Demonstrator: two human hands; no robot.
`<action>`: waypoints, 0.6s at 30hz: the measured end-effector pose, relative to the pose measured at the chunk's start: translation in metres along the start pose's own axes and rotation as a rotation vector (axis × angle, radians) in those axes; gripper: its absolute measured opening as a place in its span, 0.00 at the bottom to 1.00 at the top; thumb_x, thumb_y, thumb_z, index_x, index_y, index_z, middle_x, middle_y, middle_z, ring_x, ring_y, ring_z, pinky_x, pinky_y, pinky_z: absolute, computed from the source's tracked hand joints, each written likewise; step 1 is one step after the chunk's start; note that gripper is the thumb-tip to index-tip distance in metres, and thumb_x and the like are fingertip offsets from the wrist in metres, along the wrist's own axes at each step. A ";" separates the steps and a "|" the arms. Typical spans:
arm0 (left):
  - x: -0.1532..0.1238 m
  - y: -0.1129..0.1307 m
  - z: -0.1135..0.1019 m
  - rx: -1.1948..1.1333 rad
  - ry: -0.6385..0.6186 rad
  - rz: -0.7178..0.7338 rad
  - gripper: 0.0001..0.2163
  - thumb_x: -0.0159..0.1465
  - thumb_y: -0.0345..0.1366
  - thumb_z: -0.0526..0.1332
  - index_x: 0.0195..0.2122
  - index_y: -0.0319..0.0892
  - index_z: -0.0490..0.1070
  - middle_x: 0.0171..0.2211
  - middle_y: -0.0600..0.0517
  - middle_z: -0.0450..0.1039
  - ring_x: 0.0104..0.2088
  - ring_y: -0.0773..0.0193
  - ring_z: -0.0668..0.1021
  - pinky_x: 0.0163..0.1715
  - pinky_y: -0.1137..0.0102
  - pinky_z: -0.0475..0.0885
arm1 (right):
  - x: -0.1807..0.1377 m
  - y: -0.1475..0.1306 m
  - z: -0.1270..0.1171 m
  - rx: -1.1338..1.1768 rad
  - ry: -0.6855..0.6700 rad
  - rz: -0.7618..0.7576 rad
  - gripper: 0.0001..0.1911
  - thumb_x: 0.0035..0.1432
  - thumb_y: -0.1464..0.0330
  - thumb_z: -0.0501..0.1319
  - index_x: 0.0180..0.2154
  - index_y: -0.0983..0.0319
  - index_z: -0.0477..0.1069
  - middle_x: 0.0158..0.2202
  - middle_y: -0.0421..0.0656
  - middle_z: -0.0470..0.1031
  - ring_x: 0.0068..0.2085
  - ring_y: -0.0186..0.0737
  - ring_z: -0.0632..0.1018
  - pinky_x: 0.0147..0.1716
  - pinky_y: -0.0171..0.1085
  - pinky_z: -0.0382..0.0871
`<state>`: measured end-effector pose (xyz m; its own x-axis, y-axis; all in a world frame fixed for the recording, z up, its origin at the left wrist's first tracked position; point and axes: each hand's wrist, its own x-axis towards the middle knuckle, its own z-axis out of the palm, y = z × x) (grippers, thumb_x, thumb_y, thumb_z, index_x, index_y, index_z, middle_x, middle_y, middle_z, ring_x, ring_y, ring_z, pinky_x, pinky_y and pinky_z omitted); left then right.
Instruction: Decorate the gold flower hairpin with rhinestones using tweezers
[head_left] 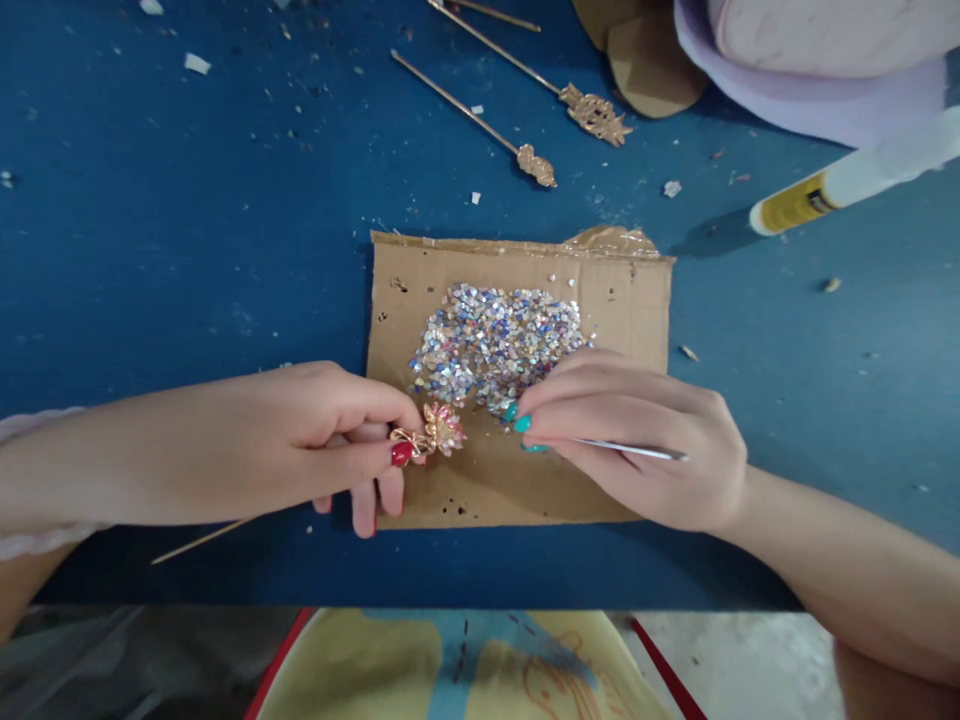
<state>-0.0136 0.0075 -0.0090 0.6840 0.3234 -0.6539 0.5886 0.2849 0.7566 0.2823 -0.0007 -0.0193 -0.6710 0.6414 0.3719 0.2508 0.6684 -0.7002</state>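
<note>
My left hand [330, 430] pinches a gold hairpin [445, 428] between thumb and forefinger, just below its pink-and-gold flower head. A thin stick that seems to be its shaft comes out below the wrist, with the part between hidden. In the fingers of my right hand [652, 430] lies a slim silver metal tool [637, 450]; its working tip is hidden by the fingers. Those fingertips are at the lower right edge of a pile of small shiny multicoloured chips [502, 335]. The pile lies on a brown cardboard sheet [622, 310], and the flower head is just over its lower left.
Two gold hairpins, one with a rounded head [536, 165] and one with a larger openwork head [596, 115], lie beyond the cardboard. A white glue bottle with a yellow label [795, 205] is at right. Scraps dot the blue table [187, 250]; its near edge shows below.
</note>
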 end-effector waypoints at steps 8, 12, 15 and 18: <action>0.001 0.001 0.001 0.023 0.015 0.018 0.12 0.72 0.39 0.56 0.40 0.52 0.81 0.35 0.58 0.86 0.32 0.62 0.87 0.29 0.75 0.78 | 0.000 0.000 0.001 -0.005 -0.007 -0.004 0.06 0.69 0.76 0.63 0.40 0.61 0.74 0.39 0.43 0.85 0.41 0.35 0.85 0.45 0.38 0.81; 0.000 0.007 0.002 0.021 0.044 -0.012 0.12 0.70 0.40 0.57 0.42 0.53 0.82 0.34 0.58 0.86 0.31 0.61 0.86 0.27 0.75 0.77 | 0.000 0.000 0.001 -0.004 -0.010 0.002 0.06 0.68 0.77 0.63 0.40 0.61 0.75 0.39 0.44 0.85 0.40 0.35 0.85 0.45 0.38 0.80; -0.002 0.008 0.002 0.020 0.042 -0.031 0.12 0.70 0.41 0.57 0.40 0.52 0.82 0.34 0.58 0.85 0.31 0.61 0.86 0.26 0.75 0.76 | 0.000 -0.001 0.001 -0.007 -0.012 -0.005 0.06 0.68 0.77 0.63 0.40 0.62 0.75 0.39 0.44 0.85 0.40 0.35 0.85 0.45 0.38 0.80; -0.001 0.010 0.002 0.024 0.035 -0.045 0.12 0.70 0.40 0.56 0.40 0.51 0.81 0.34 0.57 0.85 0.31 0.61 0.86 0.25 0.75 0.75 | 0.000 -0.001 -0.001 -0.011 -0.020 -0.010 0.07 0.68 0.78 0.63 0.40 0.61 0.75 0.39 0.44 0.85 0.40 0.35 0.85 0.44 0.37 0.80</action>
<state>-0.0082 0.0083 -0.0007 0.6413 0.3418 -0.6870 0.6290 0.2785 0.7258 0.2824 -0.0014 -0.0178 -0.6872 0.6272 0.3664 0.2516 0.6787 -0.6899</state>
